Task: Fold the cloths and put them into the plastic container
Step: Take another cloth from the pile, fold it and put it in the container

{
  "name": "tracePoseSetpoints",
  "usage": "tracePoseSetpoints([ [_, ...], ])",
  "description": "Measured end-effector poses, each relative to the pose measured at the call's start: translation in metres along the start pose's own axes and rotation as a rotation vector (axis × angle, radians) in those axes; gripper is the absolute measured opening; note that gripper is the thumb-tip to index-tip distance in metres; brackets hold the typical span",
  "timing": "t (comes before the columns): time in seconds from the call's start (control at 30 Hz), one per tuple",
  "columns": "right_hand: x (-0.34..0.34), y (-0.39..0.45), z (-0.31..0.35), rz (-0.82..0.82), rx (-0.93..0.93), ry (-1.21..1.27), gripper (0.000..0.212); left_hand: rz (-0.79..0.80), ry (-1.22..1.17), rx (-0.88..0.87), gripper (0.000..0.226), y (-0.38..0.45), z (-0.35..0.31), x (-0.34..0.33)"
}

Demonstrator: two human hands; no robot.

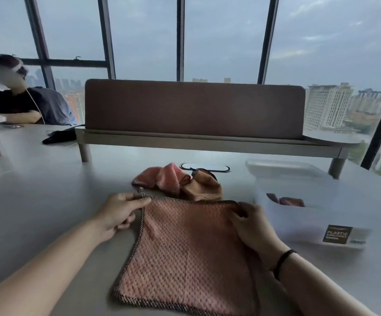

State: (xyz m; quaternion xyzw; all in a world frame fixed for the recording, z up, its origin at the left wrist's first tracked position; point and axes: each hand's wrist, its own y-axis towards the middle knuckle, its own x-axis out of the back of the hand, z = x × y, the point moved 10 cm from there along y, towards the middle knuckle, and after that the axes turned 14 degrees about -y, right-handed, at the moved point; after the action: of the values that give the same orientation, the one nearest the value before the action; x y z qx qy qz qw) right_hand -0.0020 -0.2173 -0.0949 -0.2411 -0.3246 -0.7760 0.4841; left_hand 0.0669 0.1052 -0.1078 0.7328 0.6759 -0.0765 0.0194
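Observation:
A pink waffle-textured cloth [185, 254] with a dark woven border lies spread on the grey table in front of me. My left hand [118, 213] pinches its far left corner. At the far right corner, my right hand [251, 222] grips the edge with curled fingers. Behind the cloth sits a crumpled pile of cloths [180, 182], pink and tan. A translucent plastic container [298, 220] with a dark label stands to the right, and folded cloths show through its wall.
The container's lid [283, 166] lies behind it. A raised shelf with a brown divider panel [194, 108] crosses the table's far side. A black object [59, 136] lies at the left, near a seated person [23, 103]. Windows stand behind.

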Motion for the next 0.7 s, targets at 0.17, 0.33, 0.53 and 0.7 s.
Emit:
tracePoseSetpoints([
  [0.17,0.012,-0.018,0.019,-0.003,0.117,0.083,0.015,0.118,-0.147,0.053,0.005,-0.002,0.0,-0.007],
  [0.33,0.029,-0.043,0.036,-0.009,0.216,0.036,0.036,0.299,-0.207,0.073,0.019,-0.012,-0.004,-0.012],
  [0.53,0.014,-0.058,0.032,0.155,0.291,-0.225,0.027,0.445,0.104,0.022,0.042,-0.02,-0.003,-0.018],
  [0.7,0.011,-0.058,0.036,0.187,0.338,-0.309,0.02,0.37,0.28,-0.094,0.02,-0.014,-0.005,-0.012],
])
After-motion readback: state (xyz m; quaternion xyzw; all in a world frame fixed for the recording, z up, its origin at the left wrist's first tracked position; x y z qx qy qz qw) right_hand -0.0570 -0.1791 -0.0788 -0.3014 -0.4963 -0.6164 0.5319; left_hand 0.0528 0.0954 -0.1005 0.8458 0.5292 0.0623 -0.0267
